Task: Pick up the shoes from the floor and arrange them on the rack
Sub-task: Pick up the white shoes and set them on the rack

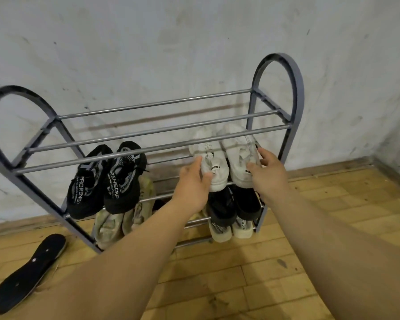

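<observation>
Both arms are out to the one grey rack (296,72), which has three tiers and stands against the wall (148,42). My left hand (192,183) grips the heel of the left white shoe (215,158), thumb on one side and fingers curled round the other. My right hand (269,169) holds the heel of the right white shoe (240,158) the same way, fingers wrapped on it. These 2 white shoes sit side by side at the right of the middle tier, toes toward the wall. On the same tier at the left are 2 black mesh shoes (88,181). The bottom tier has 2 tan shoes (106,225) left and 2 black shoes with pale soles (221,209) right. The top tier is bare bars. That makes 8 shoes on the rack. One black insole (26,273) lies on the wooden floor (286,262) at the left.
</observation>
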Demonstrator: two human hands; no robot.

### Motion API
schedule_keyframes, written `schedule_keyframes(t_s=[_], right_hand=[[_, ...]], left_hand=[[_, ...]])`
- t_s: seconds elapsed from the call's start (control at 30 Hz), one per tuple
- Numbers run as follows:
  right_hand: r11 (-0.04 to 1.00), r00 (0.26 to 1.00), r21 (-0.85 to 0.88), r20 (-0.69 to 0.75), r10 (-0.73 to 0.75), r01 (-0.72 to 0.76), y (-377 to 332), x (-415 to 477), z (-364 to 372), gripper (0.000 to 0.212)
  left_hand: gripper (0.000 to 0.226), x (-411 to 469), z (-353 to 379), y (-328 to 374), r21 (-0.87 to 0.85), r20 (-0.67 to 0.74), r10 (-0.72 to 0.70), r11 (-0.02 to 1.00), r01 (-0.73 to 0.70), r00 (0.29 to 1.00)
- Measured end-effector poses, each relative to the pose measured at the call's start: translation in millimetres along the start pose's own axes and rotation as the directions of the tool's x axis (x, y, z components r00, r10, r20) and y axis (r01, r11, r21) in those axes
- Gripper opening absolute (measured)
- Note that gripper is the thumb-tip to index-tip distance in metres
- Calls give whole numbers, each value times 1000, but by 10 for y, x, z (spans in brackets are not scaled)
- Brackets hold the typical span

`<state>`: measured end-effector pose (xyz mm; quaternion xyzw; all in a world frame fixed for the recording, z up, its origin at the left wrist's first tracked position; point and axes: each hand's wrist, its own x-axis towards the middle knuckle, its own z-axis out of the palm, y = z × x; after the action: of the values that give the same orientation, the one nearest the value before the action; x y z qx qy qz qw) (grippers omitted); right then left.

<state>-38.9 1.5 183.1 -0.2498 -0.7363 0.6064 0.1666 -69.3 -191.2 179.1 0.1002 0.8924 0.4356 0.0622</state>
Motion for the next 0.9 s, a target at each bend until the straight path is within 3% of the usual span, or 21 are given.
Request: schedule_keyframes(t_s=[0.1,0.17,0.27,0.4,0.57,0.9], right_hand=[[997,1000,-73,-10,-12,11,81,12,-6,49],[986,999,-162,27,-24,28,104,4,-19,50],[965,997,-258,76,-28,47,87,-63,-34,67],[894,986,-432,153,-58,120,167,-187,-88,90],[864,990,-484,80,-113,137,209,-252,-165,78],[873,984,-465,-27,-178,146,207,-249,-200,60]], left_hand=[[64,9,-17,-11,167,45,41,985,-48,998],[67,-13,-44,-33,173,83,33,984,-47,996],[75,-46,-65,-66,136,133,46,989,-65,990],[80,-92,-57,-113,123,78,88,988,-97,993],[66,-112,18,-86,54,-63,68,996,-65,996],[57,-154,123,-123,113,-81,162,982,-153,983]])
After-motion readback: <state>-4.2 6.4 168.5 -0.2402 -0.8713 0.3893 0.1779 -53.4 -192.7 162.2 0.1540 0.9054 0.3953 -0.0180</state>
